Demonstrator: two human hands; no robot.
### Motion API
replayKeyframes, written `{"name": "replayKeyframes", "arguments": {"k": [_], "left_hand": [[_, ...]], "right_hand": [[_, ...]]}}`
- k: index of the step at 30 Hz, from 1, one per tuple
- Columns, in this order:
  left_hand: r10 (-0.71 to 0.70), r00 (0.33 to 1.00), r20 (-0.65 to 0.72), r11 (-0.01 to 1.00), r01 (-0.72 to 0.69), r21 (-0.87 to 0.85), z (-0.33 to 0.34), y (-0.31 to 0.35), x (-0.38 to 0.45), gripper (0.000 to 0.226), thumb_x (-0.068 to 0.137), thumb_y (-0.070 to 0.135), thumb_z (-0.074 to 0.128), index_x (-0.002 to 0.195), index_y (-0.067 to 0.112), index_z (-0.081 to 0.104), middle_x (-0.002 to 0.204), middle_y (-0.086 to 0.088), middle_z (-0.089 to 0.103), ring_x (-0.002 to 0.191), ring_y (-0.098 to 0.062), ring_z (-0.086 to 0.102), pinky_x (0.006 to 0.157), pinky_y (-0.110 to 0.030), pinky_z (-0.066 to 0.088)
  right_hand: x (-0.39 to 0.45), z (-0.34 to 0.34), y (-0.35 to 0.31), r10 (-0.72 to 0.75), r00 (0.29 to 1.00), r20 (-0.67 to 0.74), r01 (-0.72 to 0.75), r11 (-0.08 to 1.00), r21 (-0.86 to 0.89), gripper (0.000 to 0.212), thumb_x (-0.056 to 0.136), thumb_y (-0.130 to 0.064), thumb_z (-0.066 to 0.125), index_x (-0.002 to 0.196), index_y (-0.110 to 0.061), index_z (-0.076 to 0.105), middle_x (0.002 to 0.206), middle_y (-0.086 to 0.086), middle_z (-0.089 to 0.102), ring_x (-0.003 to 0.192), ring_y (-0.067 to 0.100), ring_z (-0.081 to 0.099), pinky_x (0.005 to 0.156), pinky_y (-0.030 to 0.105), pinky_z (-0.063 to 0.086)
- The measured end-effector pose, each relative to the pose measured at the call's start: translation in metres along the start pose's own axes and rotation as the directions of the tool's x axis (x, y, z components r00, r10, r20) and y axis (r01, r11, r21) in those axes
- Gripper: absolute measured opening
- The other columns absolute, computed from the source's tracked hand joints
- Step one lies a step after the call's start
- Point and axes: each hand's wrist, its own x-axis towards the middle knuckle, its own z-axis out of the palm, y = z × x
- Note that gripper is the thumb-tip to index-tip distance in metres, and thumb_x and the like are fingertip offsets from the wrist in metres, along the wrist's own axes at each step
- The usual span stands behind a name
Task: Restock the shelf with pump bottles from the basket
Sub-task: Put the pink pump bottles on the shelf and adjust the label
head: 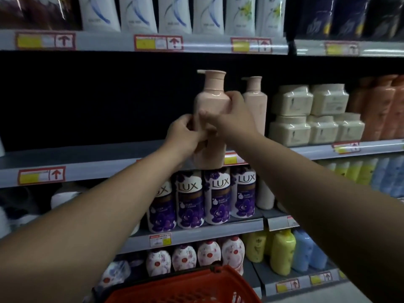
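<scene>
A pale pink pump bottle point(211, 101) is held upright in front of the middle shelf point(87, 154), its base just past the shelf's front edge. My left hand point(185, 136) grips its lower left side. My right hand point(231, 114) wraps its right shoulder, thumb across the front. A second pink pump bottle point(255, 101) stands on the shelf right behind, to the right. The red basket point(188, 287) sits at the bottom of the view; its contents are hidden.
The left stretch of the middle shelf is dark and bare. Cream jars point(310, 114) and orange bottles point(382, 108) fill its right side. Purple Lux bottles point(216, 193) stand one shelf below. White bottles point(175, 14) line the top shelf.
</scene>
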Motion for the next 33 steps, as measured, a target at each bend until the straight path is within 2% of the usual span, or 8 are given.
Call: {"name": "replayKeyframes", "arguments": {"k": [4, 6, 11, 14, 20, 25, 29, 33], "left_hand": [[-0.014, 1.0, -0.015, 1.0, 0.014, 0.009, 0.015, -0.006, 0.017, 0.034, 0.077, 0.009, 0.078, 0.107, 0.016, 0.064, 0.093, -0.002, 0.07, 0.085, -0.02, 0.066, 0.065, -0.03, 0.05], [-0.032, 0.999, -0.037, 0.999, 0.032, -0.005, 0.02, -0.011, 0.027, 0.034, 0.077, 0.005, 0.075, 0.108, 0.015, 0.065, 0.091, -0.004, 0.07, 0.085, -0.023, 0.066, 0.064, -0.031, 0.051], [-0.061, 0.993, -0.105, 0.998, 0.058, -0.031, 0.031, -0.016, 0.055, 0.027, 0.078, 0.002, 0.071, 0.091, 0.025, 0.068, 0.094, -0.004, 0.072, 0.094, -0.027, 0.068, 0.086, -0.046, 0.057], [-0.073, 0.99, -0.12, 0.996, 0.065, -0.064, 0.036, -0.014, 0.071, 0.029, 0.081, 0.0, 0.069, 0.083, 0.029, 0.064, 0.089, 0.001, 0.07, 0.092, -0.024, 0.068, 0.084, -0.042, 0.058], [-0.089, 0.987, -0.133, 0.993, 0.078, -0.088, 0.041, -0.028, 0.099, 0.028, 0.081, 0.001, 0.071, 0.083, 0.028, 0.065, 0.089, 0.003, 0.071, 0.091, -0.02, 0.066, 0.086, -0.041, 0.057], [-0.104, 0.992, -0.077, 0.988, 0.094, -0.119, 0.047, -0.047, 0.105, 0.026, 0.081, 0.001, 0.073, 0.083, 0.024, 0.063, 0.086, 0.004, 0.069, 0.087, -0.017, 0.064, 0.086, -0.038, 0.055], [-0.118, 0.992, -0.043, 0.985, 0.111, -0.134, 0.047, -0.053, 0.109, 0.025, 0.08, 0.001, 0.074, 0.089, 0.023, 0.065, 0.091, 0.0, 0.07, 0.092, -0.021, 0.065, 0.087, -0.038, 0.055], [-0.159, 0.987, 0.009, 0.975, 0.159, -0.157, 0.049, -0.051, 0.11, 0.04, 0.081, 0.002, 0.074, 0.118, 0.01, 0.063, 0.106, -0.01, 0.071, 0.102, -0.027, 0.066, 0.093, -0.042, 0.054]], "right_hand": [[0.014, -0.001, 0.008, -0.021, 1.0, -0.015, 0.02, 0.997, -0.072, 0.06, 0.068, -0.039, 0.084, 0.114, -0.017, 0.052, 0.104, 0.001, 0.064, 0.092, 0.015, 0.063, 0.074, 0.027, 0.05], [0.021, -0.001, 0.014, -0.035, 0.999, -0.014, 0.033, 0.994, -0.107, 0.061, 0.067, -0.039, 0.085, 0.112, -0.017, 0.051, 0.103, 0.0, 0.063, 0.09, 0.014, 0.061, 0.069, 0.024, 0.045], [0.045, 0.003, 0.021, -0.077, 0.997, -0.015, 0.072, 0.976, -0.203, 0.061, 0.067, -0.041, 0.082, 0.111, -0.016, 0.049, 0.106, 0.004, 0.062, 0.096, 0.022, 0.061, 0.075, 0.031, 0.046], [0.061, 0.004, 0.021, -0.091, 0.996, -0.007, 0.087, 0.965, -0.247, 0.063, 0.069, -0.041, 0.081, 0.115, -0.018, 0.046, 0.106, 0.004, 0.063, 0.096, 0.022, 0.062, 0.074, 0.031, 0.047], [0.084, 0.007, 0.027, -0.055, 0.998, 0.034, 0.063, 0.943, -0.327, 0.074, 0.063, -0.046, 0.084, 0.121, -0.02, 0.045, 0.109, 0.006, 0.063, 0.098, 0.024, 0.062, 0.083, 0.041, 0.055], [0.094, 0.008, 0.038, -0.008, 0.999, 0.035, 0.023, 0.888, -0.459, 0.065, 0.061, -0.049, 0.084, 0.105, -0.016, 0.051, 0.11, 0.009, 0.055, 0.094, 0.026, 0.059, 0.074, 0.031, 0.046], [0.094, 0.009, 0.044, -0.033, 0.999, 0.039, 0.049, 0.835, -0.548, 0.059, 0.067, -0.049, 0.08, 0.108, -0.016, 0.054, 0.112, 0.008, 0.05, 0.095, 0.027, 0.057, 0.082, 0.035, 0.049], [0.094, 0.009, 0.043, -0.04, 0.999, 0.015, 0.041, 0.802, -0.596, 0.059, 0.071, -0.049, 0.078, 0.112, -0.014, 0.054, 0.116, 0.009, 0.049, 0.098, 0.03, 0.058, 0.084, 0.038, 0.049]]}}
